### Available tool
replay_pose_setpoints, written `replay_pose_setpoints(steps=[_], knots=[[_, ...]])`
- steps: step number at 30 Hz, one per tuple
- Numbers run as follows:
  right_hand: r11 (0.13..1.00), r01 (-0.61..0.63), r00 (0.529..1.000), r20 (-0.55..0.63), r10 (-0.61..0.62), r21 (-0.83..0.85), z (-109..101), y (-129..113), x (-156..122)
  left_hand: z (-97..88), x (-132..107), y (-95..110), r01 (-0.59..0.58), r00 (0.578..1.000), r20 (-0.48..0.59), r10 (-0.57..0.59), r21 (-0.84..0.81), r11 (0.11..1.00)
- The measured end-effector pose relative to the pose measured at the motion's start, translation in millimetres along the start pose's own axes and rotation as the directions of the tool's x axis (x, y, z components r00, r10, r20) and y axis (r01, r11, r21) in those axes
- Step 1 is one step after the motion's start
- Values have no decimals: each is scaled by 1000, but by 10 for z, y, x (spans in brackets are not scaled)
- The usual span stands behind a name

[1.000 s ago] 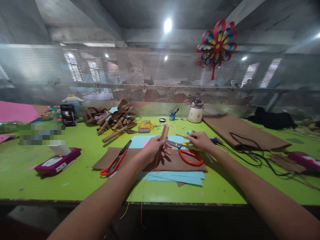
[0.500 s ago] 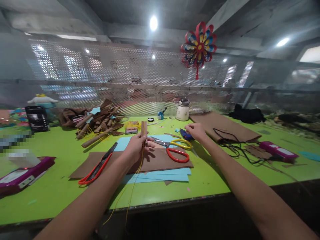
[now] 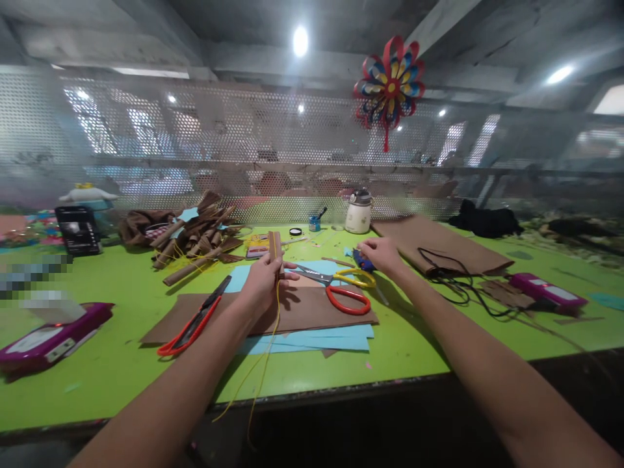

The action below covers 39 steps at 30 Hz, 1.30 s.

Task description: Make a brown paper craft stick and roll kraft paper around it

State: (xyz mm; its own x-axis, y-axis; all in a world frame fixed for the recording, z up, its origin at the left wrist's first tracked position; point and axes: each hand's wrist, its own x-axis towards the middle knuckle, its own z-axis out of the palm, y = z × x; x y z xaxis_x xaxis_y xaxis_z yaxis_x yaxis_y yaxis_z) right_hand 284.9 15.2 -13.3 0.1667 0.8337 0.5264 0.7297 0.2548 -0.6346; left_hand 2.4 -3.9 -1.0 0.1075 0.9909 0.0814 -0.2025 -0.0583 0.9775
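My left hand [image 3: 264,283] is closed around an upright brown paper roll [image 3: 275,246], and a yellow string [image 3: 266,354] hangs from it over the table's front edge. My right hand [image 3: 383,254] reaches farther back and rests with its fingers curled on a blue tool [image 3: 363,260], probably a glue gun, with a black cord [image 3: 455,276] trailing to the right. Between the hands lie scissors with one red and one yellow handle [image 3: 344,286] on a brown paper sheet [image 3: 302,312]. Blue paper [image 3: 316,339] lies under that sheet.
Red-handled snips [image 3: 195,318] lie left of my left hand. A pile of brown paper rolls [image 3: 195,237] sits at the back left. A white jar [image 3: 358,212], a brown paper sheet [image 3: 439,244], pink packs [image 3: 46,331] [image 3: 546,291] and a phone [image 3: 78,229] stand around on the green table [image 3: 112,364].
My right hand left the scissors and went back and right to the blue tool. The view swung right. My left hand kept hold of the roll.
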Motion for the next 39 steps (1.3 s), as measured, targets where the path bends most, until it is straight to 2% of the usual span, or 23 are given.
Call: replay_pose_setpoints(steps=[8,13,17,21,25,28,33,39], knots=[[999,-19,999,-40,17,-41,-84,29,31,21,-37,42,16,1000,-6,-16,13,1000],[996,-8,1000,8,9,-93,-31,28,17,11,-26,24,9,1000,7,-10,6,1000],[979,10,999,52,0,-202,-73,90,54,8,-19,3,17,1000,23,-17,16,1000],[938,34,985,171,28,-346,-118,297,113,11,-27,-27,71,991,109,-75,37,997],[909,87,930,361,74,-409,-79,456,115,18,-57,-54,141,960,231,-159,92,986],[894,112,891,442,103,-434,-44,487,99,22,-79,-63,140,957,241,-159,95,986],[847,81,904,397,160,-526,-28,502,73,21,-96,-69,144,957,246,-156,68,987],[794,4,968,202,150,-608,-185,518,100,7,-63,-95,158,953,254,-162,38,987]])
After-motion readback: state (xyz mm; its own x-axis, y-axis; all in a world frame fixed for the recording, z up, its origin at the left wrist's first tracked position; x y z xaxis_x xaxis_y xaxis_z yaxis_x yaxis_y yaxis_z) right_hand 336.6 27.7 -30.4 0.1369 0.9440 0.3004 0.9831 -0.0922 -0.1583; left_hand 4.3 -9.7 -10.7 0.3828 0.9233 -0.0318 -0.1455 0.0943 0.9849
